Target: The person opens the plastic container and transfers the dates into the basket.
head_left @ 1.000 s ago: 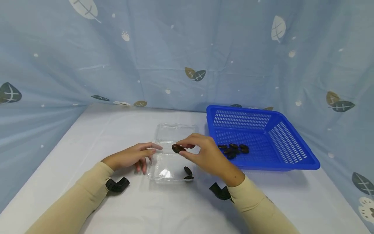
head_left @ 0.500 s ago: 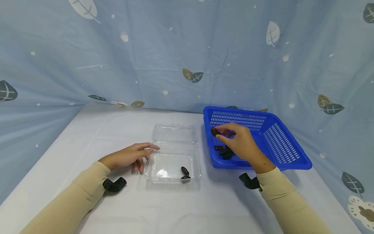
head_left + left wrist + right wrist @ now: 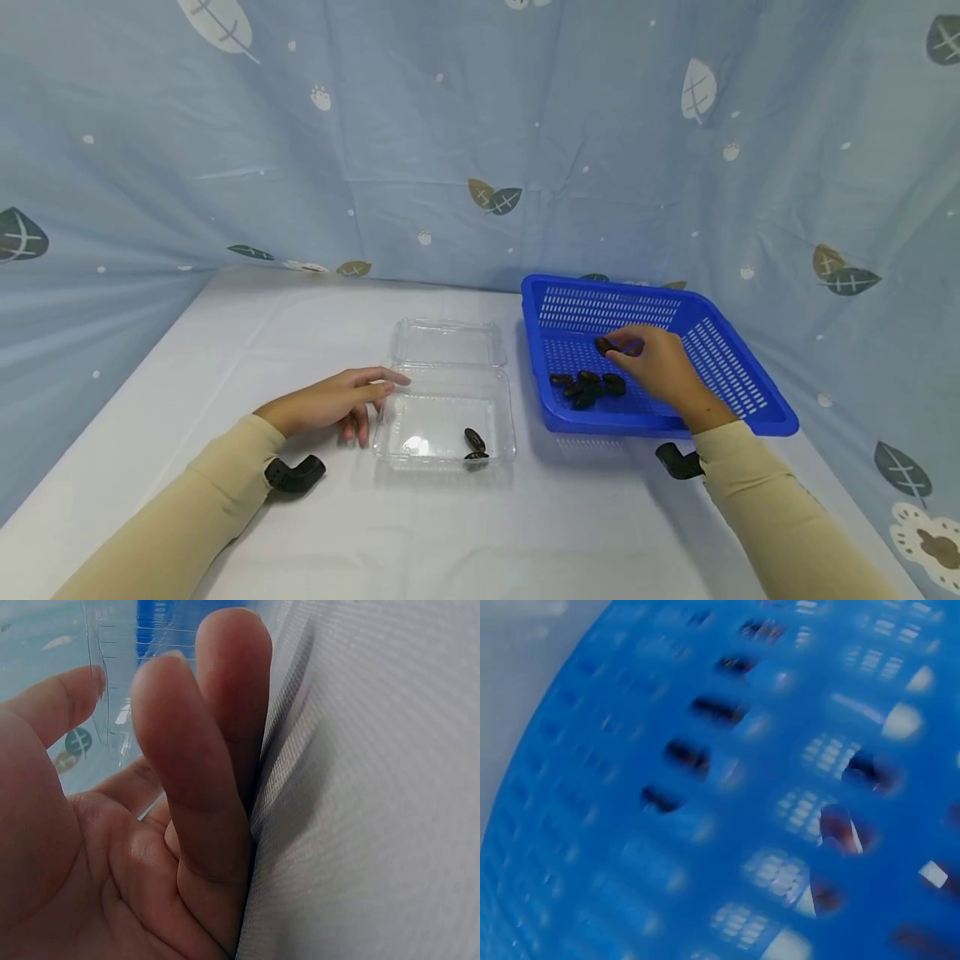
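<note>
In the head view my right hand [image 3: 656, 362] pinches a glossy dark brown oval piece [image 3: 605, 346] between thumb and fingertips, above the blue basket [image 3: 532, 333]. Several similar dark pieces [image 3: 588, 385] lie in a loose group on the basket's left side. My left hand [image 3: 337, 398] rests on the table at the left edge of a clear plastic clamshell box [image 3: 435, 417], index finger stretched towards its rim. Two dark oval pieces [image 3: 474, 440] lie at that box's front right. In the left wrist view the fingers [image 3: 180, 735] are loosely bent, holding nothing. The exact kind of piece is unclear.
The clear box's lid [image 3: 447, 342] lies opened back towards the rear. A white cloth [image 3: 337, 533] covers the table, and a patterned blue curtain [image 3: 420, 133] stands behind. The right wrist view shows mostly the basket's slotted wall [image 3: 630, 847], blurred.
My right hand has carried the dark oval piece from above the clear box rightwards, over the basket's left rim and further into it. The left hand stays in place.
</note>
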Demonstrator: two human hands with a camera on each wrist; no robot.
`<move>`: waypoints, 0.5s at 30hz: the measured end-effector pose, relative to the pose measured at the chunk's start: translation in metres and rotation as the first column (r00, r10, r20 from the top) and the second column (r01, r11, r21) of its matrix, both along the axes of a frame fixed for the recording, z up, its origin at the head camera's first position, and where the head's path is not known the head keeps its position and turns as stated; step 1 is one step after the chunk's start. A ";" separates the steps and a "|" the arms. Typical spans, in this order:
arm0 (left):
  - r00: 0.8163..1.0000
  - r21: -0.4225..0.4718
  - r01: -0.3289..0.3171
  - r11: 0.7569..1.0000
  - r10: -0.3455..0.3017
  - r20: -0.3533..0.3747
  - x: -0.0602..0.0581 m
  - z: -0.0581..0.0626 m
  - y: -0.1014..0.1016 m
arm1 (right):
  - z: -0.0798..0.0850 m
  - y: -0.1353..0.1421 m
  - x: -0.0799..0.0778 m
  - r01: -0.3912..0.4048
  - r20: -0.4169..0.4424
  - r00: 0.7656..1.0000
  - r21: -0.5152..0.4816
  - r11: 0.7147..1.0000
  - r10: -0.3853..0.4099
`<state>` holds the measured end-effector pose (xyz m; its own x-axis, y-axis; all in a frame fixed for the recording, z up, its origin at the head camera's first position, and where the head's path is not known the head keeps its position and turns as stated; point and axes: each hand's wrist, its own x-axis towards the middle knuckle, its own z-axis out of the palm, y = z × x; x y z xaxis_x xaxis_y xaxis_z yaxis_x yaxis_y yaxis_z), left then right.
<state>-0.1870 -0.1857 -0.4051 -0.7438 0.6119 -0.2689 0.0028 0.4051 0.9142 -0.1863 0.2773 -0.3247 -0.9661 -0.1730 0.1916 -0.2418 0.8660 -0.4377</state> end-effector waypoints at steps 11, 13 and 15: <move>1.000 -0.010 -0.012 1.000 0.013 0.025 0.000 -0.003 -0.001 | -0.016 0.015 -0.009 -0.017 0.154 0.988 0.055 0.998 0.008; 1.000 -0.014 -0.019 1.000 0.020 0.022 -0.001 -0.003 0.000 | -0.018 0.015 -0.011 -0.035 0.166 0.986 0.055 0.998 0.025; 1.000 -0.017 -0.022 1.000 0.022 0.013 -0.001 -0.002 0.000 | -0.019 0.014 -0.013 -0.047 0.178 0.984 0.065 0.997 0.034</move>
